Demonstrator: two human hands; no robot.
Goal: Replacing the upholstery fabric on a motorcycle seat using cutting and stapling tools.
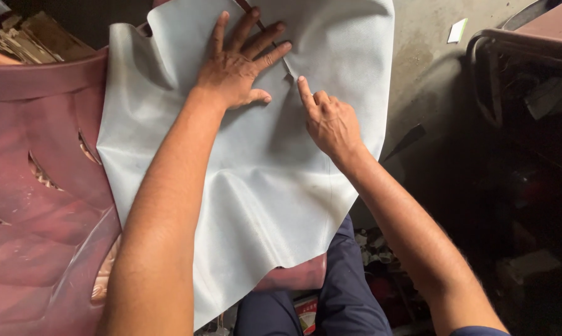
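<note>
The left forearm fills the near part of the view, running up from the bottom edge to the left hand (237, 65), which lies flat, palm down and fingers spread, on a large pale grey sheet (262, 186) of smooth, leather-like material. This hand grips nothing; it only presses on the sheet, its fingertips reaching toward the sheet's upper middle. The right hand (327, 118) rests on the same sheet just beside the left, with a small gap between them. Its forefinger is stretched out and its tip touches the sheet beside the left hand's outer fingers, while the other fingers are curled into the palm; it holds nothing that can be seen. Just above that fingertip a short dark line shows on the sheet, close to the left hand's little finger; whether it is a mark, a cut or a thin tool cannot be told. The sheet is draped over a dark red plastic chair (38, 186), which lies to the left and under it, and the sheet's lower edge hangs loose in folds over the person's lap, where dark blue trousers (349, 298) show. To the upper left, behind the chair, is a pile of wooden pieces (35, 34). To the right is a stained concrete floor (424, 68) with a small white scrap (458, 30) on it.
</note>
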